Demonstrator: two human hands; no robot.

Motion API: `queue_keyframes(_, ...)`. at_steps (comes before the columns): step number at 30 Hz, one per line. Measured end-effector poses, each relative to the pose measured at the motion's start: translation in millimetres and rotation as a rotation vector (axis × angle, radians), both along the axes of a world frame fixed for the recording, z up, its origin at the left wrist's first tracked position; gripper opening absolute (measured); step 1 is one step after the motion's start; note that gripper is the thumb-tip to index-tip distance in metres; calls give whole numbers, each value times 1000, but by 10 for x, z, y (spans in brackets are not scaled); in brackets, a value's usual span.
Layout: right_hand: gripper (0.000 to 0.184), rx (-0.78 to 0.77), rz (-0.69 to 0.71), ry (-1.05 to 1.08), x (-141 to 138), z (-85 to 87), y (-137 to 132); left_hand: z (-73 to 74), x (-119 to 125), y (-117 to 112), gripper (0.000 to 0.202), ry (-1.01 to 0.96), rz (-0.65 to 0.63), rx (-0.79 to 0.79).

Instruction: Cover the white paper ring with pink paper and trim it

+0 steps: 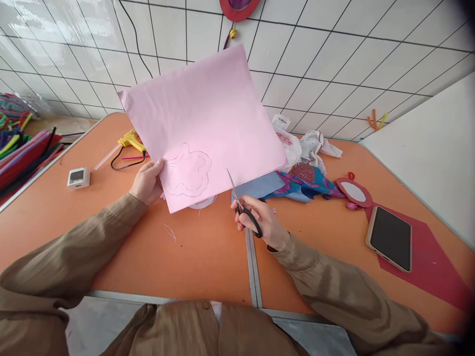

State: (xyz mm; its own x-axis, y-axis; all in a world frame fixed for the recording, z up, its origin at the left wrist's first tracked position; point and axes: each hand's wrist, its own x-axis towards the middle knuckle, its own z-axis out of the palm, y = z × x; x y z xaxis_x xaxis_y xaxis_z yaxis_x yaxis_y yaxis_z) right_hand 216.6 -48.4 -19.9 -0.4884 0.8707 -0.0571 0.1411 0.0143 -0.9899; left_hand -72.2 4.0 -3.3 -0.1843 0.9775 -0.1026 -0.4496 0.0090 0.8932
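Note:
A large pink sheet (215, 113), paper or thin felt, is held up at a tilt above the table. My left hand (148, 182) pinches its left edge near the lower corner. Beside those fingers, a wavy outline (189, 170) with a second line inside it is drawn in dark strokes. My right hand (260, 217) grips black-handled scissors (249, 220) by the finger loops. The blades point up at the sheet's lower edge; whether they touch it I cannot tell. Below the sheet, a white round piece (206, 201) and a blue sheet (258, 186) are partly covered.
On the orange table (208, 262) lie a yellow glue gun (131, 141), a small white device (78, 178), a patterned blue cloth (311, 180), a red-rimmed oval piece (354, 192) and a phone (391, 239) on red sheet material (434, 262). Colourful pipe cleaners (25, 153) lie far left.

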Motion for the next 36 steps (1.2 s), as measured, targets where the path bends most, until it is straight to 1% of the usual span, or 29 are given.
queue_keyframes(6, 48, -9, -7, -4, -15, 21, -11, 1, 19, -3, 21, -32, 5, -13)
queue_keyframes(12, 52, -32, 18, 29, -31, 5, -28, -24, 10, -3, 17, -22, 2, 2)
queue_keyframes(16, 53, -42, 15, 31, -42, -14, -33, -33, 11, -5, 17, -15, -1, 10)
queue_keyframes(24, 46, -51, -15, 27, -71, -10, -32, -70, 3, 12, 11, -46, -8, 21)
queue_keyframes(36, 44, -59, -4, -2, -63, -11, -25, -100, 5, 22, 18, -61, -10, -2)
